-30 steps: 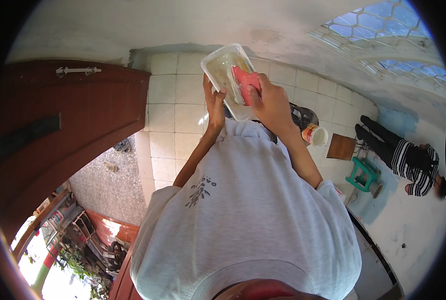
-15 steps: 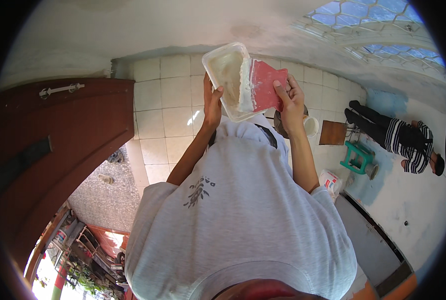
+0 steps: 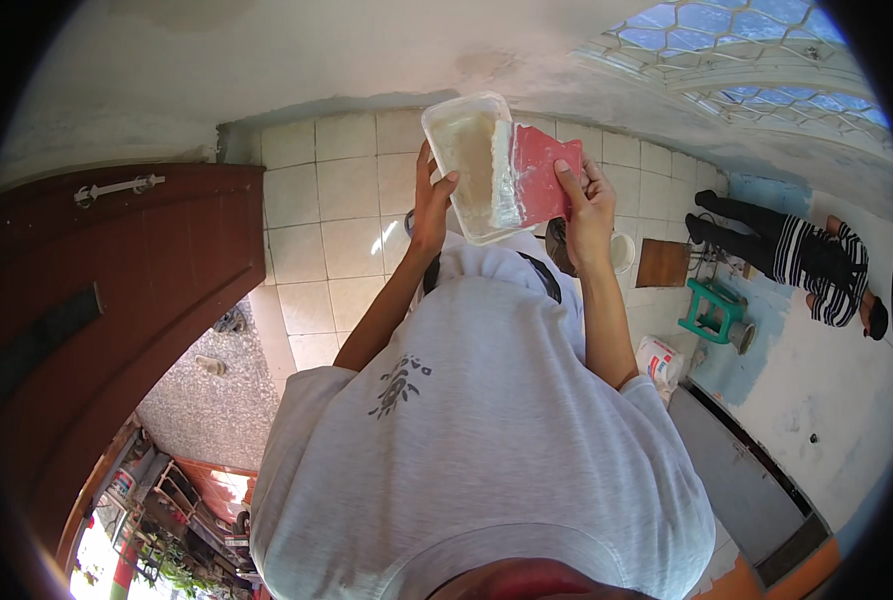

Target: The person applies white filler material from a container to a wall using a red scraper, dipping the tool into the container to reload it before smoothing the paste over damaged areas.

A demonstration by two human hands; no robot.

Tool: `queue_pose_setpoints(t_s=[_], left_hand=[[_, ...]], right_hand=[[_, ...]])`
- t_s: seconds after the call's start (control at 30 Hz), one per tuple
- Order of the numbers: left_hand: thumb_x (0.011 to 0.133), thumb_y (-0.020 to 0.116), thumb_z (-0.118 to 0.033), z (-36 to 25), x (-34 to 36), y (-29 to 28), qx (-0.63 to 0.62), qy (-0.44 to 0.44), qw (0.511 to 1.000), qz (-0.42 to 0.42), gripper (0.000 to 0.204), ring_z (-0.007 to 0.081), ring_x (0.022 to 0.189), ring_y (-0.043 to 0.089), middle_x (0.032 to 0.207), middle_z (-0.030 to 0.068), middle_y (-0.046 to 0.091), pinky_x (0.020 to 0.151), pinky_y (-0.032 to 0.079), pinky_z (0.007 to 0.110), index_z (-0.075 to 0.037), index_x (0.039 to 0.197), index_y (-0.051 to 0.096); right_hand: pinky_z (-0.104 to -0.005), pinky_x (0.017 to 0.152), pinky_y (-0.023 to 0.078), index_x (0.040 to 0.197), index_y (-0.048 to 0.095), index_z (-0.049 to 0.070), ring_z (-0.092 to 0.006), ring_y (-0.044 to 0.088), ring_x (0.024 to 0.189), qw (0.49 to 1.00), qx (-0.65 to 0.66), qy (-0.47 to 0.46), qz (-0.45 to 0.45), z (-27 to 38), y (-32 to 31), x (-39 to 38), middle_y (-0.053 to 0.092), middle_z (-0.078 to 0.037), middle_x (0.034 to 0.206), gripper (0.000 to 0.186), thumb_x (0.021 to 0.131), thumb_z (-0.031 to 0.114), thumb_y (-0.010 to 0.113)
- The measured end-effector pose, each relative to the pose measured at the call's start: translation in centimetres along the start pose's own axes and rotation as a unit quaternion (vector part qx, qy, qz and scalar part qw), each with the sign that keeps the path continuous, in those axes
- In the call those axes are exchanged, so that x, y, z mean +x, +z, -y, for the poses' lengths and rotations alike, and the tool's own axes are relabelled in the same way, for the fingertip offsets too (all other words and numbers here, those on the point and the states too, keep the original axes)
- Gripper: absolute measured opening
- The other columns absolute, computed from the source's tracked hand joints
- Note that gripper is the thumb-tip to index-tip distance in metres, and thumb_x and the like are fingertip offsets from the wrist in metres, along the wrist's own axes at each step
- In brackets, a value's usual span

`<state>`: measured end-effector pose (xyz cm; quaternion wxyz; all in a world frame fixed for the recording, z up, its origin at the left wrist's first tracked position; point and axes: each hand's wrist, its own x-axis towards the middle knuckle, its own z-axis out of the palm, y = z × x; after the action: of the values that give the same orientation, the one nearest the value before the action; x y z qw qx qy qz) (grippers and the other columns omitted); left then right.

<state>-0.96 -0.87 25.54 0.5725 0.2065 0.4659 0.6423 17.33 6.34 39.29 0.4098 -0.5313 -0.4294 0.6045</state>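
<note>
My left hand (image 3: 433, 200) grips a shallow rectangular plastic tub (image 3: 432, 130) by its left side, thumb over the rim. Wet, off-white paste (image 3: 470, 160) coats the tub's inside. In my right hand (image 3: 589, 205) is a flat red spreader (image 3: 545, 175), thumb pressed on its face and fingers behind. A thick band of the paste lies along the spreader's left edge, which sits inside the tub toward its right side. Both things are held up in front of my chest, above the tiled floor.
A plastered wall (image 3: 347, 50) rises ahead, and a brown door (image 3: 117, 260) stands at left. To the right are a white bucket (image 3: 622, 253), a brown board (image 3: 665, 264), a green stool (image 3: 709, 310) and a white sack (image 3: 658, 362). Another person (image 3: 807, 260) stands by the right wall.
The tub and spreader have shifted slightly right. The paste in the tub now looks smoother, and the spreader's edge sits a little farther right. The other person's arms have moved slightly.
</note>
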Motion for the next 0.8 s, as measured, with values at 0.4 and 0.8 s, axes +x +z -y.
queue_pose_setpoints(t_s=[0.4,0.8], left_hand=[[0.094,0.066,-0.032,-0.8,-1.0,1.0,0.03,-0.002,0.999,-0.009,0.09,0.0343,0.127,0.054,0.156,0.0252,0.031,0.104,0.048,0.043,-0.01,0.163,0.013],[0.092,0.068,-0.035,-1.6,-1.2,1.0,0.05,-0.004,0.998,-0.046,0.094,0.0371,0.129,0.052,0.156,0.0253,0.031,0.105,0.048,0.045,-0.01,0.163,0.012]], right_hand=[[-0.0317,0.058,0.05,0.117,0.065,0.001,-0.0204,0.064,0.059,0.892,-0.389,-0.23,-0.011,0.0,2.5,-1.7,0.068,-0.018,0.077,0.025,0.096,0.014,0.068],[-0.0285,0.062,0.05,0.117,0.064,0.001,-0.0127,0.062,0.064,0.899,-0.382,-0.215,0.011,-0.8,3.4,-1.7,0.071,-0.012,0.08,0.027,0.098,0.018,0.069]])
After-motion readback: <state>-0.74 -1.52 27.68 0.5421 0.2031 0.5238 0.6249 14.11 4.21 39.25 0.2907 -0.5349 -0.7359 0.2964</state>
